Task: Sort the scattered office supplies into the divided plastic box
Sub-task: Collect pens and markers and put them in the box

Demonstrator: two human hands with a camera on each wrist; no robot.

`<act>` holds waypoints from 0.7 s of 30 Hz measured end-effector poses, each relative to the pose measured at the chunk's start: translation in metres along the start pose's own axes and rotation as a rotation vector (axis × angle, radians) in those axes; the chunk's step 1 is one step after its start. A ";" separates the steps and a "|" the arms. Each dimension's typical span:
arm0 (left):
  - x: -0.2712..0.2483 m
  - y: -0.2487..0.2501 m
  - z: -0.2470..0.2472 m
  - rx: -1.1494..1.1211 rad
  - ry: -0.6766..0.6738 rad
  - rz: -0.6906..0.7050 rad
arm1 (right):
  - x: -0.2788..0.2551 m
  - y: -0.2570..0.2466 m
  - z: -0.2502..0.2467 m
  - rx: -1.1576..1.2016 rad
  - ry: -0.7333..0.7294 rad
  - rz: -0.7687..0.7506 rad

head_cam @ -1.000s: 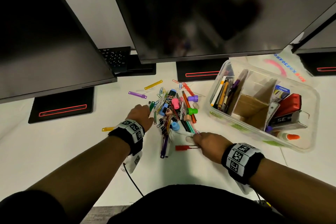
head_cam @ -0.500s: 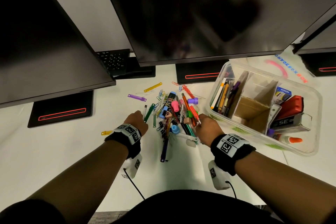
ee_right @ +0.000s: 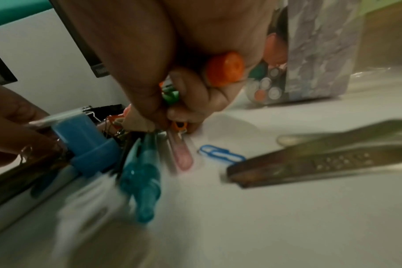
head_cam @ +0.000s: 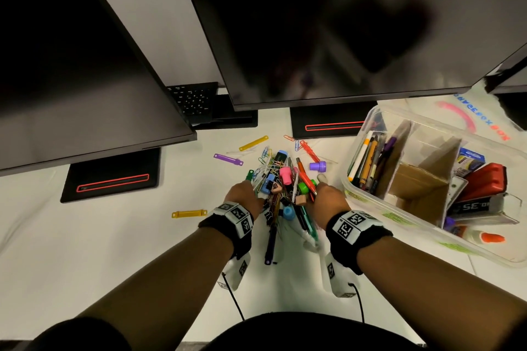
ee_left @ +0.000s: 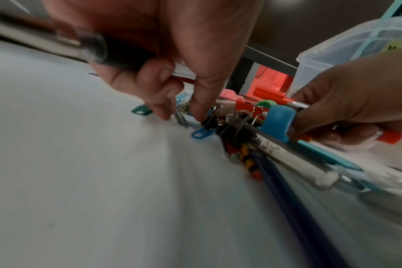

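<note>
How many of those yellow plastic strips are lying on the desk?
2: one yellow strip beyond the pile, below the middle monitor; another left of the left hand. More may hide in the pile.

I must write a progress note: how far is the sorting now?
Done: the divided box already has pens in its left compartment and a stapler and glue on its right side. In hand: the left hand and right hand press the pile together from both sides, each already with a pen in its grip. Left: most of the pile, plus loose fasteners such as the yellow one.
</note>
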State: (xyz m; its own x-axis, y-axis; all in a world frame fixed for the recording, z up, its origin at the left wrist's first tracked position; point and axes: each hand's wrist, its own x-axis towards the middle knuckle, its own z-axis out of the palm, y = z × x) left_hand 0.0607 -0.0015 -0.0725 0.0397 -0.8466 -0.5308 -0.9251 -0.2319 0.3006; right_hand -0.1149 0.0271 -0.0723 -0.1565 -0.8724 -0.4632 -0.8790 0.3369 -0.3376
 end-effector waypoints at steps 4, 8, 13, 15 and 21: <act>0.000 0.000 -0.001 0.029 0.012 0.044 | -0.006 0.004 0.000 0.026 -0.094 0.025; -0.007 0.007 -0.008 0.053 0.057 0.176 | -0.010 0.013 -0.003 0.107 -0.126 0.086; -0.023 0.029 -0.008 0.235 -0.061 0.603 | -0.010 0.020 -0.008 0.122 -0.169 0.137; -0.028 0.036 -0.003 0.383 -0.143 0.742 | -0.010 0.023 -0.007 0.092 -0.179 0.113; -0.031 0.040 0.016 0.657 -0.209 0.915 | -0.013 0.021 -0.005 0.033 -0.075 0.032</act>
State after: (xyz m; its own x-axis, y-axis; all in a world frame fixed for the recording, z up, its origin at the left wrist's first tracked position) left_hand 0.0166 0.0232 -0.0565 -0.7563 -0.4590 -0.4662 -0.5962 0.7769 0.2022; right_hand -0.1330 0.0436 -0.0695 -0.1488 -0.8325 -0.5336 -0.8583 0.3767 -0.3484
